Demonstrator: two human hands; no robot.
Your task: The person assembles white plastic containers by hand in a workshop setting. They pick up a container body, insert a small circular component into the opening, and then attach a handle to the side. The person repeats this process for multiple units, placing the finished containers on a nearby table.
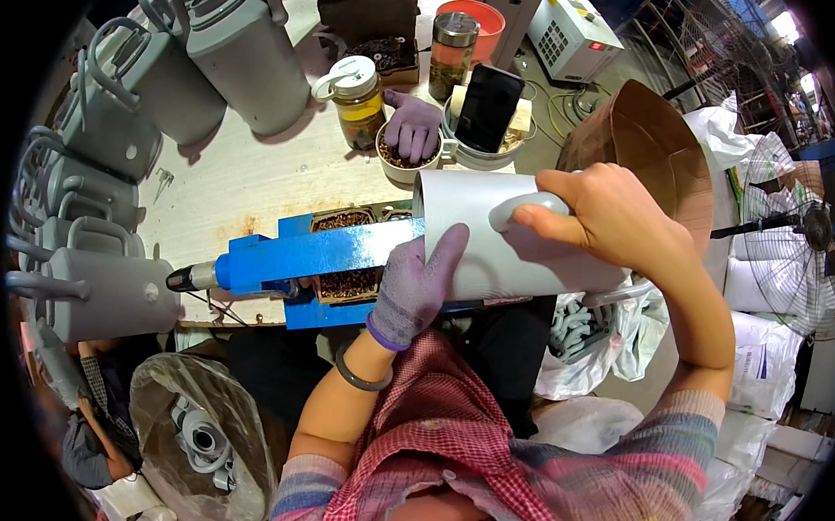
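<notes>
A grey cylindrical jug body (479,240) lies on its side, its open end slipped around the tip of a blue metal arm (325,254) on the bench. My left hand (415,284), in a purple-grey glove, grips it at that open rim, with the thumb along the outside and the fingers partly hidden. Bare, my right hand (606,213) is closed on a curved grey handle (531,210) at the upper side of the jug. Another grey handle (618,294) shows at the jug's lower right side.
Finished-looking grey jugs (249,62) crowd the bench's left side. Behind the jug stand a cup of screws with a spare glove (412,130), a lidded jar (354,104) and a phone (489,108). A bag of grey handles (577,333) sits at right, near a cardboard box (646,140).
</notes>
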